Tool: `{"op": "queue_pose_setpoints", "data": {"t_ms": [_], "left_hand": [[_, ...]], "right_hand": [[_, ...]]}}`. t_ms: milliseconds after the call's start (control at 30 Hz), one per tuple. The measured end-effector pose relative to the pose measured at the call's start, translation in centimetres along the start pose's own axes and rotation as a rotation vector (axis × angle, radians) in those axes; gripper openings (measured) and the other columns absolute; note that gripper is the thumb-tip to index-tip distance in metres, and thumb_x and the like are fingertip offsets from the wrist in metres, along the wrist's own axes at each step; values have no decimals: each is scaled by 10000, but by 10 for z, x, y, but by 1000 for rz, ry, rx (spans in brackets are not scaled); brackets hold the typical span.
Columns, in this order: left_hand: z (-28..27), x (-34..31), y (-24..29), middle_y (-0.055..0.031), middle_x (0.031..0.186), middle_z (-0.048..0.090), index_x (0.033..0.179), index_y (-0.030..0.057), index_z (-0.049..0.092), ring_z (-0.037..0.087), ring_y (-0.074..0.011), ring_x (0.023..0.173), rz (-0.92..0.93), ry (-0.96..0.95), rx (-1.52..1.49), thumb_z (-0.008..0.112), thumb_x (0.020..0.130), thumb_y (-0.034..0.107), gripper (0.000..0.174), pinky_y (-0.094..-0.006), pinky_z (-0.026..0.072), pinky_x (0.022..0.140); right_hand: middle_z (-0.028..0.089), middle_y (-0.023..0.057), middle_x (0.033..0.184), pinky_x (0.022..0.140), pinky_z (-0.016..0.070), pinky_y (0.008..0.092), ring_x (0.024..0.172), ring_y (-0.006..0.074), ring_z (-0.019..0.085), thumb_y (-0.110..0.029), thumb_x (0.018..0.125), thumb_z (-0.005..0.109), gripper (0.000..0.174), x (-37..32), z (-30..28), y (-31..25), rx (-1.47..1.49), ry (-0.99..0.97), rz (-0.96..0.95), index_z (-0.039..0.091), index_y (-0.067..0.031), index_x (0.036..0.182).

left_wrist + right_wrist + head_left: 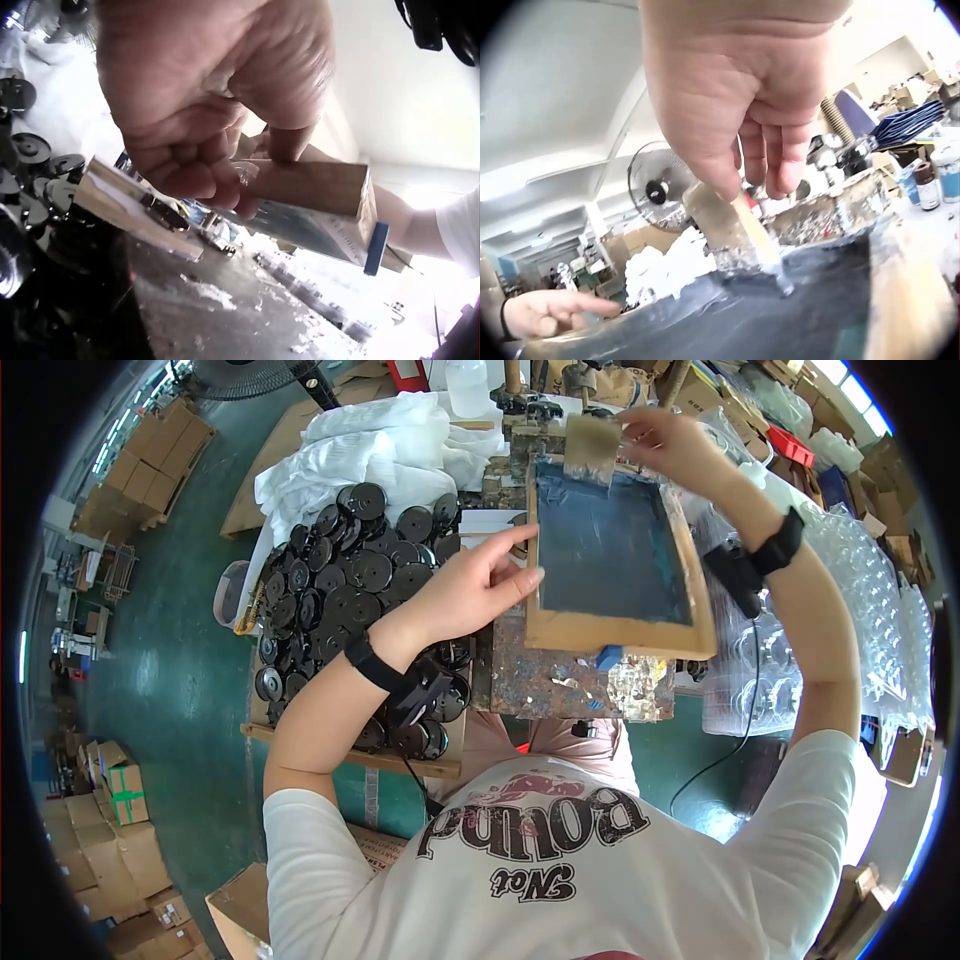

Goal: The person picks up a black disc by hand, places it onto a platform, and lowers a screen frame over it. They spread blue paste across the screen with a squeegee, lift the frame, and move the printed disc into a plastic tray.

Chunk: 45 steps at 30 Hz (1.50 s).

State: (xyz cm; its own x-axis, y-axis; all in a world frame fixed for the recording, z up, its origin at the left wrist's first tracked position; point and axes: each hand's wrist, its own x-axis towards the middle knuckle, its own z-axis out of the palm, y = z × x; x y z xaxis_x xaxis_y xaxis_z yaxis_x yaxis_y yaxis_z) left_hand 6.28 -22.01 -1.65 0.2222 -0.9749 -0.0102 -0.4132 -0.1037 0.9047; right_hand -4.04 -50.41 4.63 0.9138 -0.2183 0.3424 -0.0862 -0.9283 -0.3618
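A wooden-framed printing screen (620, 630) with dark ink smeared on its mesh tilts above a paint-stained bench. My left hand (475, 588) grips its left side rail; in the left wrist view the thumb lies on the wood (315, 184) and the fingers curl beneath. At the screen's far end stands a flat, tan squeegee (592, 445), its lower edge smeared with ink. My right hand (675, 448) pinches the squeegee's right edge. From the right wrist view, the thumb touches the squeegee (716, 214) while several other fingers hang loosely beside it.
Many black round discs (350, 575) are heaped left of the bench (570, 685). White cloth (370, 445) lies behind them. Clear plastic trays (860, 610) are stacked at right, and a blue block (608, 657) sits at the screen's near rail. A fan (245, 375) stands far left.
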Motion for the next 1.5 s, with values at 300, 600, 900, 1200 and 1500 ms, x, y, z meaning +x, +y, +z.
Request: {"op": "queue_pose_setpoints", "data": {"t_ms": [300, 600, 900, 1200, 1500], "left_hand": [[-20, 4, 36, -66, 1142, 542, 1295, 67, 393, 549, -119, 924, 492, 171, -204, 509, 910, 225, 432, -254, 443, 804], [-68, -9, 1, -105, 1198, 531, 1202, 59, 497, 543, -175, 1010, 41, 216, 168, 540, 881, 189, 349, -270, 436, 826], [-73, -29, -51, -173, 1037, 546, 1079, 32, 558, 532, -333, 973, -119, -109, 978, 651, 664, 135, 438, -382, 443, 831], [-72, -20, -50, -188, 922, 584, 1022, 2, 587, 548, -373, 879, -87, 90, 963, 550, 692, 50, 335, -411, 456, 769], [-97, -20, -64, -34, 834, 607, 1050, 12, 571, 559, -115, 690, -332, 281, 395, 571, 836, 103, 232, -234, 447, 590]], "right_hand": [[611, 40, 711, 545, 459, 247, 584, 135, 556, -243, 762, 651, 334, -71, -9, 136, -53, -205, 195, 604, -68, 1043], [602, 161, 974, 808, 467, 388, 894, 278, 589, -396, 783, 633, 473, -33, 99, -30, -163, -447, 14, 547, -45, 1088], [612, 171, 866, 721, 489, 389, 798, 297, 613, -290, 703, 619, 391, -1, 125, -53, -34, -346, 8, 577, -31, 993], [631, 141, 829, 719, 483, 376, 809, 299, 608, -352, 683, 599, 389, -73, 32, 32, -51, -263, 231, 622, -74, 954], [653, 137, 807, 694, 487, 378, 759, 309, 622, -348, 684, 592, 330, -199, -72, 212, -379, 64, 869, 664, -80, 863]]}}
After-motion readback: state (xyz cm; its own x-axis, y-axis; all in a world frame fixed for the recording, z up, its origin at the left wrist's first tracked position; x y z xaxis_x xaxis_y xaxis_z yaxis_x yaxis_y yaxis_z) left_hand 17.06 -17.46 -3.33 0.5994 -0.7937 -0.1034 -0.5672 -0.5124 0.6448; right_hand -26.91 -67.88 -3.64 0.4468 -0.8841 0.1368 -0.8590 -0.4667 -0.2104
